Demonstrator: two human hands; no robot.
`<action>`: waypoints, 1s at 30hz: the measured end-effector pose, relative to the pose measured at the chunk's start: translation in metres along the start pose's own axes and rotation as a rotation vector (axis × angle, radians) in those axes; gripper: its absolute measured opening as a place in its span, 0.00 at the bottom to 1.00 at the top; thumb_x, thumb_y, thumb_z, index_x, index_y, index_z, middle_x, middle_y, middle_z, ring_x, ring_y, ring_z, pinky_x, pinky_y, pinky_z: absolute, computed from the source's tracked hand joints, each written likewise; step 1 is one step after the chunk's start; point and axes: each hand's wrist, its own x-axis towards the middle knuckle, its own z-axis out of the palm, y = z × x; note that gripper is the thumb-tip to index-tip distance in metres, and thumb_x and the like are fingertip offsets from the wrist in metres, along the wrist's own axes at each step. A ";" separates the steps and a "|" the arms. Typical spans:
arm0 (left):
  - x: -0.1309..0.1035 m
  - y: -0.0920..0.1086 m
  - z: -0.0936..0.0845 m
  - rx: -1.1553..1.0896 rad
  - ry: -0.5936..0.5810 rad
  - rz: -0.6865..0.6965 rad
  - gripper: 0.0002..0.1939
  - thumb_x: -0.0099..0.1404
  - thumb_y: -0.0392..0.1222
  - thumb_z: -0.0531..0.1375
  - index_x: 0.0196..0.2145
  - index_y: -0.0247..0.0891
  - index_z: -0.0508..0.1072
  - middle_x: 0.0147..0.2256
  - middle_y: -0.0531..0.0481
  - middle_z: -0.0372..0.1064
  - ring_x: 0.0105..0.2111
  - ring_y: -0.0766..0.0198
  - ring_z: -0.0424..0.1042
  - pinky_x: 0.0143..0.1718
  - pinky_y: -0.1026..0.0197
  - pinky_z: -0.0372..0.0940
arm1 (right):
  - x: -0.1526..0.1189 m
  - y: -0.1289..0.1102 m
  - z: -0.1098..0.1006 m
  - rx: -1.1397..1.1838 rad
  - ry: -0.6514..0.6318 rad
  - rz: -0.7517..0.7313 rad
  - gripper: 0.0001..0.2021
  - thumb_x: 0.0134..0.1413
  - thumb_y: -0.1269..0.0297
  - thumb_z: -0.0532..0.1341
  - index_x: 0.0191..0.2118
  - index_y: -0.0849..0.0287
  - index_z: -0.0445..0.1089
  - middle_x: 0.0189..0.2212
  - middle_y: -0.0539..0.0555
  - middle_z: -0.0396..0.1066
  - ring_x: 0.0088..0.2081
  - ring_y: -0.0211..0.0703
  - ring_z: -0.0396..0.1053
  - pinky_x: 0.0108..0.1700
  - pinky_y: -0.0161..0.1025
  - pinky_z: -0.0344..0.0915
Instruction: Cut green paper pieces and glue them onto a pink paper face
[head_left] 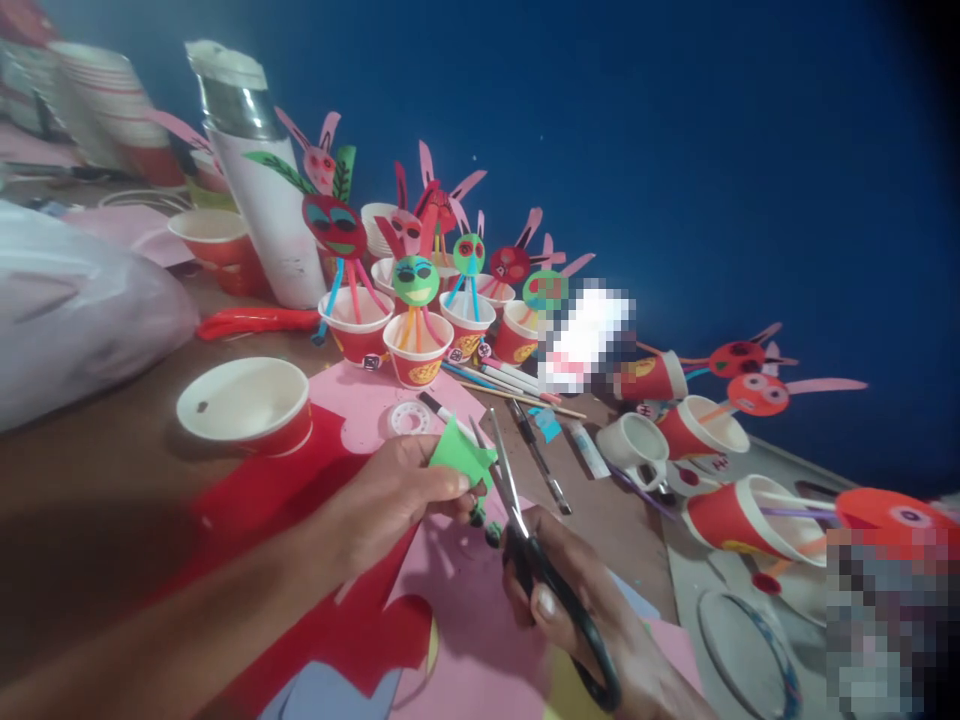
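My left hand (409, 480) pinches a small piece of green paper (463, 458) between thumb and fingers. In my right hand (570, 580) is a pair of scissors (517, 510) with black handles, its blades parted and pointing up beside the paper's right edge. Small dark green bits (492, 534) show just below the green paper. Under both hands lie sheets of pink paper (465, 620) and red paper (322, 590), the red one with curved cut edges.
Red and white paper cups with paper-faced figures (416, 282) stand behind; more cups (709, 425) lie tipped at right. Nearby are an empty cup (244, 400), a tape roll (411, 420), a pen (540, 455), a glue stick (590, 452), a white mug (634, 448) and a flask (262, 190).
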 end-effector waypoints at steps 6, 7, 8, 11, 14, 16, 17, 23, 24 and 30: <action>-0.002 0.000 0.002 0.100 -0.006 0.036 0.04 0.53 0.31 0.56 0.26 0.32 0.71 0.22 0.52 0.67 0.23 0.70 0.64 0.28 0.66 0.60 | -0.001 -0.004 0.000 -0.012 -0.065 0.049 0.22 0.47 0.44 0.58 0.38 0.59 0.57 0.23 0.47 0.58 0.25 0.35 0.54 0.25 0.33 0.52; -0.002 0.000 0.002 0.122 0.001 0.036 0.04 0.53 0.31 0.56 0.26 0.32 0.71 0.22 0.52 0.67 0.23 0.70 0.64 0.28 0.67 0.60 | -0.002 -0.006 0.000 -0.012 -0.069 0.058 0.22 0.47 0.44 0.58 0.38 0.59 0.57 0.23 0.48 0.58 0.25 0.36 0.55 0.26 0.33 0.52; -0.002 0.000 0.002 0.136 0.011 0.035 0.04 0.52 0.31 0.56 0.26 0.32 0.71 0.22 0.52 0.67 0.23 0.70 0.65 0.28 0.67 0.60 | -0.002 -0.009 0.001 -0.007 -0.071 0.068 0.22 0.47 0.44 0.58 0.38 0.59 0.57 0.23 0.48 0.58 0.25 0.35 0.55 0.26 0.33 0.52; -0.001 -0.001 0.003 0.146 0.027 0.011 0.04 0.51 0.32 0.57 0.27 0.32 0.72 0.22 0.52 0.68 0.23 0.69 0.65 0.27 0.66 0.60 | -0.002 -0.012 0.001 0.038 -0.067 0.093 0.22 0.46 0.45 0.60 0.37 0.58 0.57 0.24 0.47 0.58 0.25 0.35 0.55 0.27 0.33 0.54; -0.001 0.000 0.004 0.168 0.034 -0.010 0.05 0.52 0.33 0.57 0.28 0.32 0.72 0.22 0.51 0.69 0.24 0.67 0.66 0.28 0.65 0.61 | -0.002 -0.011 0.002 0.071 -0.065 0.105 0.22 0.46 0.45 0.60 0.37 0.58 0.56 0.23 0.47 0.58 0.24 0.34 0.54 0.26 0.32 0.53; -0.002 0.001 0.004 0.184 0.033 -0.020 0.06 0.52 0.33 0.57 0.28 0.32 0.73 0.22 0.50 0.69 0.24 0.66 0.67 0.29 0.64 0.61 | -0.002 -0.011 0.002 0.071 -0.071 0.099 0.22 0.46 0.45 0.60 0.36 0.58 0.57 0.23 0.46 0.58 0.24 0.34 0.53 0.26 0.31 0.53; -0.002 0.002 0.005 0.190 0.028 -0.024 0.05 0.52 0.33 0.57 0.28 0.32 0.73 0.22 0.50 0.69 0.24 0.65 0.67 0.29 0.63 0.61 | -0.002 -0.011 0.002 0.066 -0.072 0.097 0.22 0.45 0.45 0.60 0.36 0.58 0.57 0.23 0.47 0.58 0.24 0.34 0.53 0.26 0.32 0.52; -0.003 0.002 0.005 0.196 0.021 -0.037 0.05 0.52 0.34 0.58 0.28 0.33 0.72 0.22 0.51 0.69 0.24 0.66 0.67 0.29 0.64 0.61 | -0.003 -0.011 0.002 0.024 -0.075 0.095 0.22 0.46 0.45 0.59 0.37 0.58 0.56 0.23 0.47 0.58 0.25 0.35 0.53 0.26 0.33 0.53; -0.003 0.002 0.005 0.192 0.023 -0.039 0.05 0.52 0.34 0.58 0.28 0.34 0.72 0.22 0.51 0.69 0.24 0.66 0.67 0.28 0.64 0.61 | -0.003 -0.011 0.002 0.008 -0.078 0.091 0.22 0.47 0.45 0.59 0.37 0.58 0.56 0.24 0.47 0.58 0.25 0.35 0.53 0.27 0.33 0.53; -0.003 0.001 0.005 0.199 0.005 -0.033 0.06 0.52 0.33 0.57 0.29 0.33 0.73 0.23 0.50 0.70 0.24 0.66 0.67 0.29 0.63 0.61 | -0.003 -0.011 0.001 -0.015 -0.082 0.080 0.20 0.49 0.45 0.57 0.36 0.58 0.55 0.24 0.47 0.57 0.25 0.35 0.53 0.27 0.33 0.52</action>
